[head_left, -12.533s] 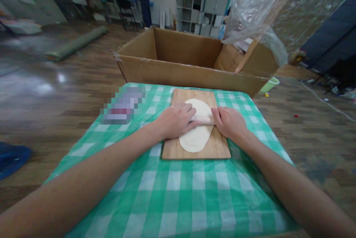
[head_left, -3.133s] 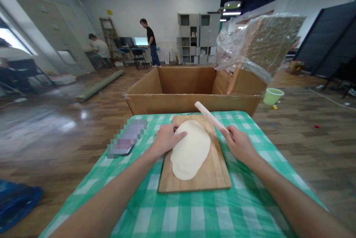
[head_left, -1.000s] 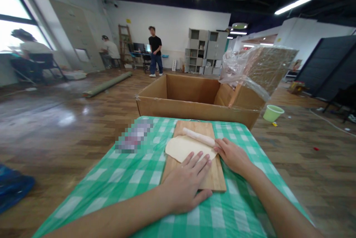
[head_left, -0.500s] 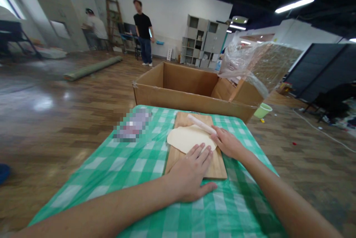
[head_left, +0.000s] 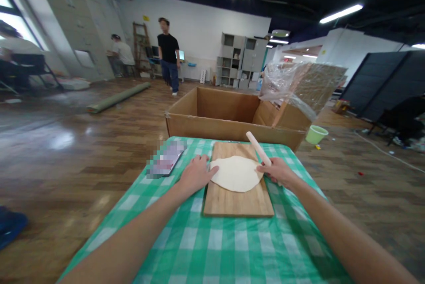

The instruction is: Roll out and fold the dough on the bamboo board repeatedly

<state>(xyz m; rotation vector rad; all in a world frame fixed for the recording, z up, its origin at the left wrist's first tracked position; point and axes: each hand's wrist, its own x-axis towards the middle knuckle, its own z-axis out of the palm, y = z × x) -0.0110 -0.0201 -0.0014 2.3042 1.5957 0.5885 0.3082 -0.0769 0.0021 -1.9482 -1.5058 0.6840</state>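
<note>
A flat, rounded sheet of pale dough (head_left: 236, 174) lies on a wooden cutting board (head_left: 237, 206), its left and right edges reaching the board's sides. My left hand (head_left: 196, 172) is at the dough's left edge, the thumb touching it and the fingers apart from the thumb by the board's side. At the right edge, my right hand (head_left: 278, 171) is closed around one end of a light rolling pin (head_left: 258, 147). The pin slants up and away to the left, over the board's far right corner. My right thumb touches the dough's edge.
A green checked tablecloth (head_left: 199, 244) covers the table. A blurred-out phone-like item (head_left: 168, 159) lies at its far left. Beyond the table stand a large open cardboard box (head_left: 232, 129) and a green bin (head_left: 316, 134). A person (head_left: 168, 54) walks behind; others sit at left.
My left hand has moved from the dough's near side to its left edge. The rolling pin has lifted and turned more upright in my right hand. The dough appears rounder and shifted right.
</note>
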